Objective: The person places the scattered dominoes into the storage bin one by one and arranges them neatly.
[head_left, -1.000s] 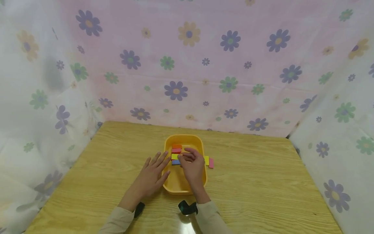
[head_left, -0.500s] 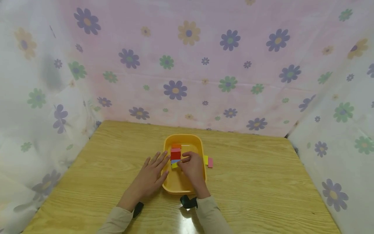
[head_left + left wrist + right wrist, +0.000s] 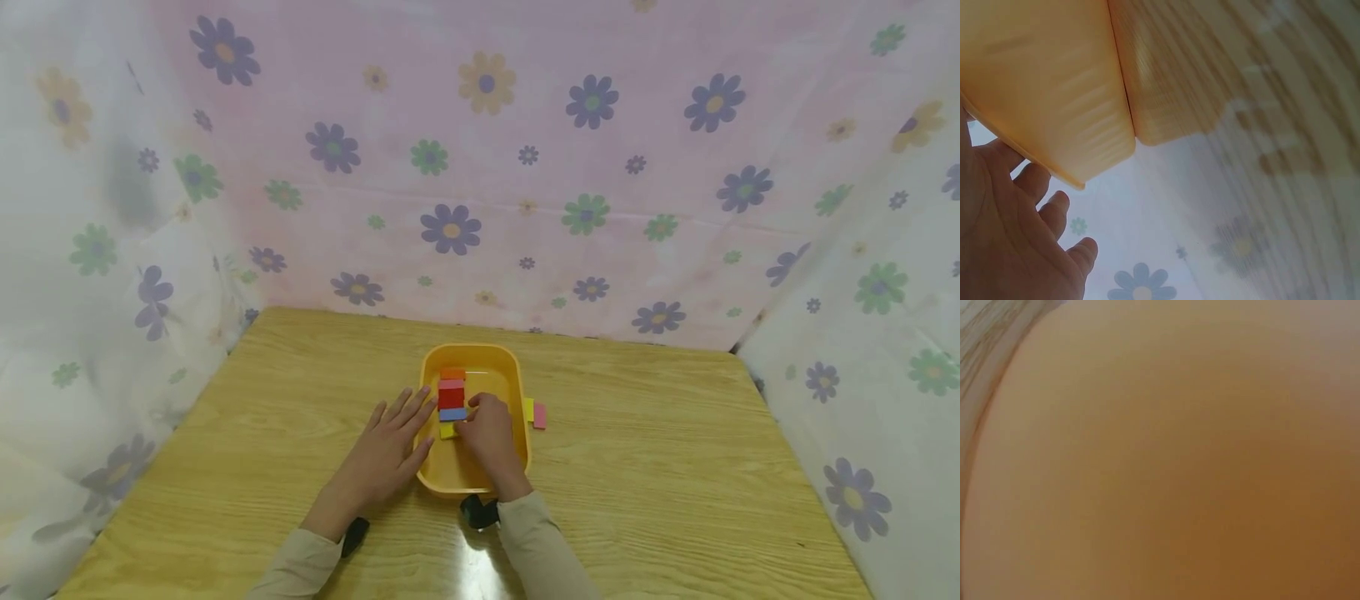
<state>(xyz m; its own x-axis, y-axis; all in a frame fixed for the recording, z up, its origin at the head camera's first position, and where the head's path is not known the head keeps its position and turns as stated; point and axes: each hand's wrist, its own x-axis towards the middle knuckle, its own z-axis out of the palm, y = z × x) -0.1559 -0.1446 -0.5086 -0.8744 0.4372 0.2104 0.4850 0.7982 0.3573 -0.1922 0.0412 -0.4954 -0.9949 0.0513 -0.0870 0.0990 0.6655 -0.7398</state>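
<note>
In the head view a yellow tray (image 3: 468, 475) stands on the table, holding a row of small flat blocks. From far to near come an orange block (image 3: 452, 374), a pink one (image 3: 451, 385), red (image 3: 451, 399) and blue (image 3: 452, 414). My right hand (image 3: 492, 442) reaches inside the tray and pinches the right end of a yellow block (image 3: 447, 431), just nearer than the blue one. Fingers spread, my left hand (image 3: 386, 454) lies at the tray's left rim. The left wrist view has its fingers (image 3: 1054, 215) beside the tray's outer wall (image 3: 1054, 81).
Just outside the tray's right wall lie another yellow block (image 3: 529, 410) and another pink block (image 3: 540, 417) on the wooden table (image 3: 660, 467). Flower-patterned curtains (image 3: 525, 183) enclose the table. Blurred yellow tray wall (image 3: 1179, 456) fills most of the right wrist view.
The pinched yellow block has come toward me, from over the red block to the near side of the blue one. Red now shows in the row. The left hand has stayed in place.
</note>
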